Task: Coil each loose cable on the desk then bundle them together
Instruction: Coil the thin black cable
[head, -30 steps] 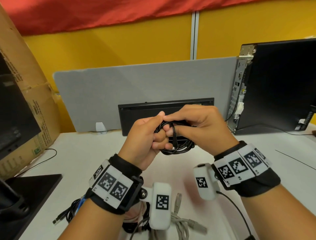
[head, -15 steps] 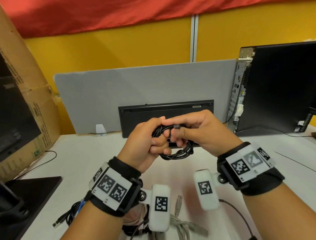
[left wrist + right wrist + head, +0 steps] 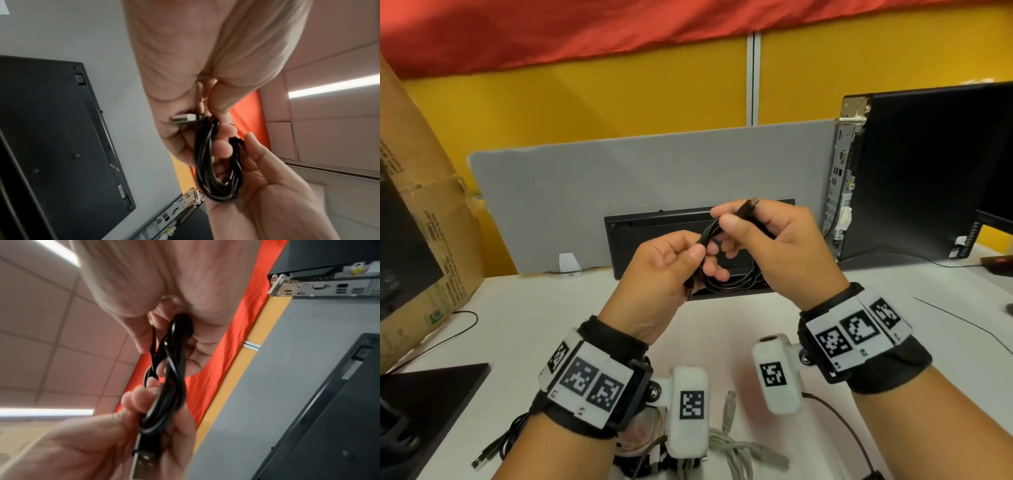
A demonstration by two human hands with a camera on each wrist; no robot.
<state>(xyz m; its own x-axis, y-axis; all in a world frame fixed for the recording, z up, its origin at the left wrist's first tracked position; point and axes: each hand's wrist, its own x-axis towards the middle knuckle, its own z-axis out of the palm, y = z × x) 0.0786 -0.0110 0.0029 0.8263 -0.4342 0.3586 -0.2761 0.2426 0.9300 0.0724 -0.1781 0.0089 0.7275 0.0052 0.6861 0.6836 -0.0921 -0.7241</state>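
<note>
The black cable [image 3: 726, 274] is wound into a small ring of loops and is held up in the air between both hands, above the white desk [image 3: 524, 329]. It looks thin, light and bendy, so the loops will likely want to spring open if nobody squeezes them (a smooth cable can slip too). The best place to hold it seems to be right across the loops, where they all lie together, not by the hard ends.

The left hand [image 3: 664, 270] has its thumb and fingers curled around one side of the ring, with the flat metal plug [image 3: 183, 119] poking out by its palm. The right hand [image 3: 767, 240] pinches the other end of the cable, near its small plug [image 3: 748, 205], between thumb and finger, and its other fingers curl through the loops.

More cables lie on the desk close to the person: a gray cable [image 3: 736, 448] and a black one with a plug [image 3: 493, 448]. Farther back stand a keyboard [image 3: 654, 222] and a computer [image 3: 928, 171]
</note>
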